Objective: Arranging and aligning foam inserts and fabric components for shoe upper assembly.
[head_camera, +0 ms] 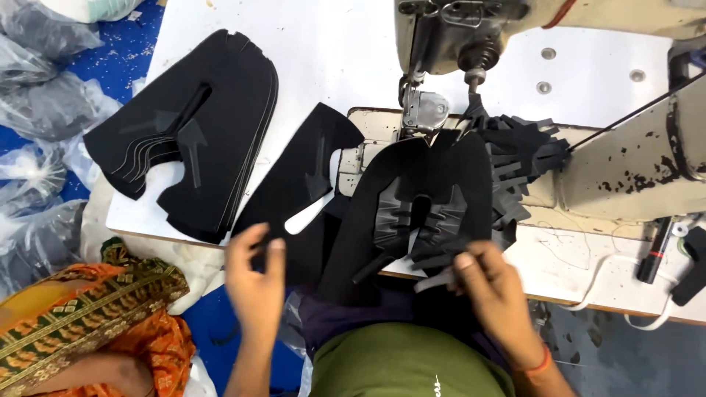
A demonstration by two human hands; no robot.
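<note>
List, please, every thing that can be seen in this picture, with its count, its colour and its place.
stack of cut shoe-upper pieces: one pile, black, far left on the table.
single cut piece: one, black, middle of the table, its near edge at the left hand.
piece with strips: one, black, under the machine's presser foot.
sewing machine: one, cream with dark specks, far right.
presser foot: one, silver metal, above the piece with strips.
table: one, white top.
marker pen: one, black and red, right edge.
plastic bags: several, clear, on the blue floor at left.
patterned cloth: one, orange and green, bottom left.
left hand: pinches the single cut piece.
right hand: grips a dark strip; orange band on the wrist.
</note>
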